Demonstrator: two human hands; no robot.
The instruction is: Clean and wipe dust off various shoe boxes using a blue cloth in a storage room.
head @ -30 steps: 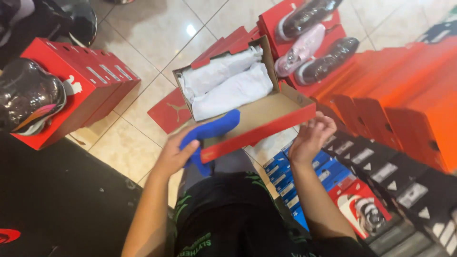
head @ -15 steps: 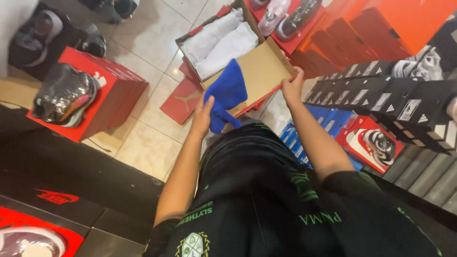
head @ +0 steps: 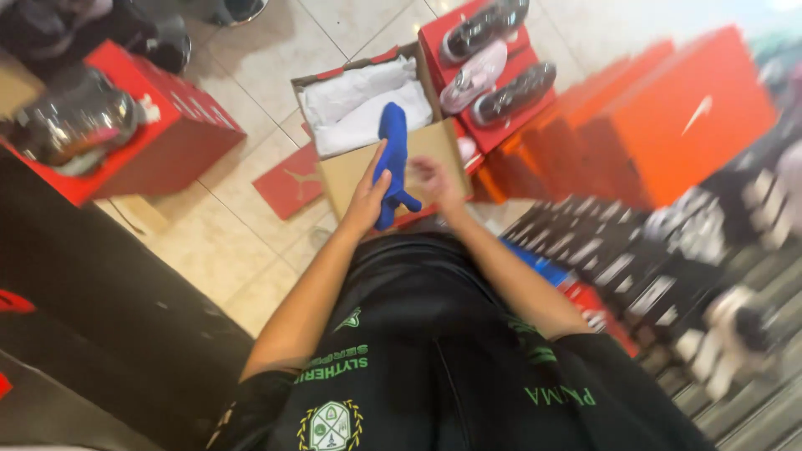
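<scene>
While red boxes [head: 180, 125] crowd the open shoebox [head: 368, 171], the left hand [head: 368, 196] grips the blue shoe tree [head: 391, 159], now raised upright; the right hand [head: 434, 179] hovers half-curled.

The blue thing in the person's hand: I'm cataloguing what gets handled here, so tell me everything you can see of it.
The blue thing is long, narrow and bright blue, smooth like moulded plastic, with a small prong jutting sideways near its lower end. It stands roughly upright over the open cardboard shoebox, its top reaching the white wrapping paper. The left hand grips its lower half; the right hand hovers beside it, blurred.
</scene>
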